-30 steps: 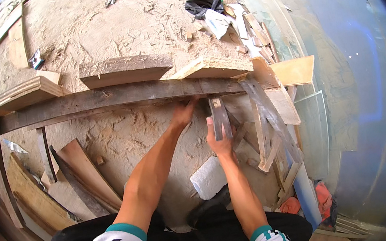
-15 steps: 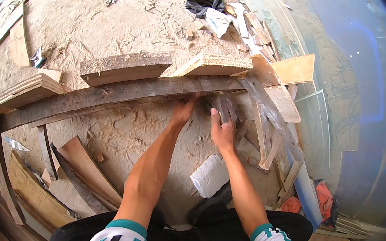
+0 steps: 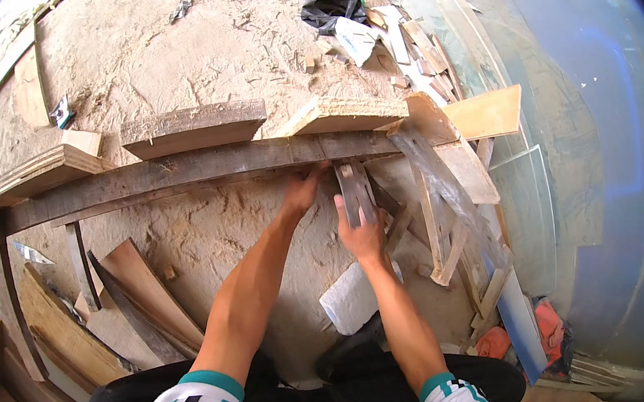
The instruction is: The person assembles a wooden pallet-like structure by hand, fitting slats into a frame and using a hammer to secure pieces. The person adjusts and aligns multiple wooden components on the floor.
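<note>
A long dark wooden beam on legs runs across in front of me like a low bench. My right hand is closed around the lower end of a worn grey, block-shaped tool, which stands nearly upright in view with its top close to the beam's near edge. Just left of it, my left hand reaches to the beam's underside. Its fingers are bent together and partly hidden, so what they grip does not show. Below my right wrist a white block lies on the ground.
Planks lie along the beam's far side. A saw leans among boards at the left. Crossed wooden legs and a clear plastic strip stand at the right, beside glass sheets. Wood shavings litter the floor beyond.
My right hand has moved left with the grey tool, which now stands straighter and nearer my left hand. The view has shifted slightly; my left hand stays at the beam.
</note>
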Demonstrator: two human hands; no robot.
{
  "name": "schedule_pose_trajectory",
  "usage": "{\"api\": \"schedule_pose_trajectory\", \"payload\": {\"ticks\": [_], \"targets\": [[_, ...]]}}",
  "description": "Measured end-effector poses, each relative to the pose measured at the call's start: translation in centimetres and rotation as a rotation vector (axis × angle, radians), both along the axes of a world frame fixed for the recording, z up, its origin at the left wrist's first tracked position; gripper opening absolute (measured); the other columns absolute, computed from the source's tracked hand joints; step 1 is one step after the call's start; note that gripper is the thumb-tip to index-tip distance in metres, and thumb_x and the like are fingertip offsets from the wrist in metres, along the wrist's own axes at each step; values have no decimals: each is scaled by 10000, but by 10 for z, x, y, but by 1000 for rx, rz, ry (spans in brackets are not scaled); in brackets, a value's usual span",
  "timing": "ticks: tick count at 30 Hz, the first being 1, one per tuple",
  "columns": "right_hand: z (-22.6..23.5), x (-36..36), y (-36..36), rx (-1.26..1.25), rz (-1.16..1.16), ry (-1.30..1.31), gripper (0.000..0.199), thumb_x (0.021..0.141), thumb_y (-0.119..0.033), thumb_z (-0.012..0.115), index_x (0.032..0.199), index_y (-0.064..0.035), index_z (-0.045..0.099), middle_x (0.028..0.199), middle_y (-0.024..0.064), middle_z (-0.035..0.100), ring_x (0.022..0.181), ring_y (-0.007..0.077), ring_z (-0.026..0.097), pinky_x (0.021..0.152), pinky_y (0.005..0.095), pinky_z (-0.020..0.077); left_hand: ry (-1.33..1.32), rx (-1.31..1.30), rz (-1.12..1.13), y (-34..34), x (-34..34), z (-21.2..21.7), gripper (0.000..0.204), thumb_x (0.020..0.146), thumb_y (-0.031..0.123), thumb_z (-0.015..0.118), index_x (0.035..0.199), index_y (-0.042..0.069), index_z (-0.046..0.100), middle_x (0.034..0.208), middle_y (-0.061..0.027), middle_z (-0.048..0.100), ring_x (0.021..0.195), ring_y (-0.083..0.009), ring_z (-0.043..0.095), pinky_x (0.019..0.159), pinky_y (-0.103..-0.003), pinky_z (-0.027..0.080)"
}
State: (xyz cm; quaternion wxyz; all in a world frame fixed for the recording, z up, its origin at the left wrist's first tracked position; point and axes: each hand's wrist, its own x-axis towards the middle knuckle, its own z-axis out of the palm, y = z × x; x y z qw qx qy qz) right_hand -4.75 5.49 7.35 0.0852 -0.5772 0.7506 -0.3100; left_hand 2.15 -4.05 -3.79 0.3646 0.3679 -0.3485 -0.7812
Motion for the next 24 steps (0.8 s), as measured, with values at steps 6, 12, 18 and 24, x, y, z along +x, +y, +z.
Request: {"api": "schedule_pose_trajectory", "payload": {"ticks": [6,12,18,24], "targets": [[0,-2,-6,-12,56,88,195,884,-147,582,1008,4,570,822,247,638,730,448,633,581,467,513,-40,4,-1,-4,-6,-19,528,886,349,676,1225,-44,575,1236,-148,603,1107,-204,563,957,-350,451],[21,7,-11,39,-4,35,302,902,-223,629,1105,1,609,955,226,667,826,430,654,706,433,524,15,1,0,-3,-5,-19,590,926,406,607,1273,-65,526,1261,-156,573,1126,-212,543,988,-357,427],[4,-5,10,-50,134,16,317,815,-214,666,1028,-3,560,727,200,643,644,421,642,539,435,519,-84,12,5,-4,0,-7,565,881,337,679,1257,-62,540,1281,-167,576,1137,-234,556,1005,-352,420],[-19,-13,1,22,-8,77,239,852,-210,659,987,-22,600,757,204,637,657,415,634,540,432,495,-83,3,-15,-5,-7,-13,543,916,398,612,1223,-48,574,1221,-145,605,1129,-216,539,996,-354,405]]}}
